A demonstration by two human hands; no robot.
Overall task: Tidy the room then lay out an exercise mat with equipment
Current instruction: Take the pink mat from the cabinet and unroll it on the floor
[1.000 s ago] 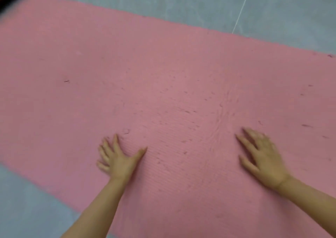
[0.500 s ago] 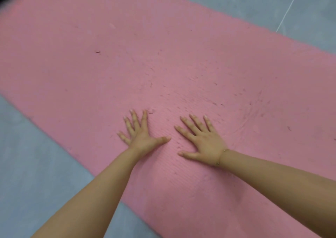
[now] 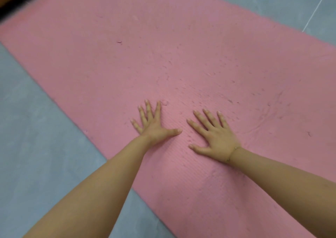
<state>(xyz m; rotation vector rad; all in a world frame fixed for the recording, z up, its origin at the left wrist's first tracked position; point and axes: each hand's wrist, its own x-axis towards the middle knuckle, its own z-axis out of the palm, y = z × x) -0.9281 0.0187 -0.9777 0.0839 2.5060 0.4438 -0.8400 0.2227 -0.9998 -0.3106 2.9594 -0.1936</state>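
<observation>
Head view: left hand [image 3: 154,127] and right hand [image 3: 216,137], fingers spread, flat on mat [image 3: 127,59] at frame centre; best smoothed outward toward ripples [image 3: 261,125] at right, palms down.

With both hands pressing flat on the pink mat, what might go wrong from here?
1. Ripples in the pink mat right of the right hand may stay if smoothing stops near the middle.
2. The left hand presses close to the mat's near edge; a sideways push could slide the mat across the smooth grey floor.
3. The surface is already pitted, so hard rubbing could scuff it more.
</observation>
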